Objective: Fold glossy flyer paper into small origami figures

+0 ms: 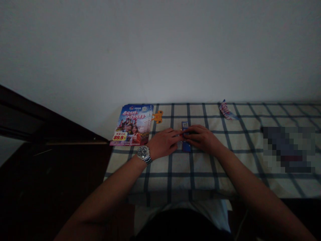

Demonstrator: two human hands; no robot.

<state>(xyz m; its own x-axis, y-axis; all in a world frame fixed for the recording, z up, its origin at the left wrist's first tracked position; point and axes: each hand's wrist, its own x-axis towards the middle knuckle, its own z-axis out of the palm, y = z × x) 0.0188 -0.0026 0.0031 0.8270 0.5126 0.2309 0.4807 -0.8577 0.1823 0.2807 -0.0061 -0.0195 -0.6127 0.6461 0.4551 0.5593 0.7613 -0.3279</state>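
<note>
A narrow folded blue paper strip (186, 127) lies on the checked cloth (213, 174) in front of me. My left hand (164, 143), with a metal wristwatch (143, 153) on its wrist, presses on the strip from the left with its fingers held together. My right hand (202, 138) rests on the strip from the right, fingers curled down onto it. The fingertips of both hands meet over the strip's middle, so most of the strip is hidden.
A stack of colourful flyers (132, 124) lies at the cloth's far left corner, an orange cut-out shape (157, 116) beside it. A crumpled printed scrap (226, 110) sits near the wall. A blurred-out dark object (288, 149) is at the right. Dark furniture (37, 134) stands left.
</note>
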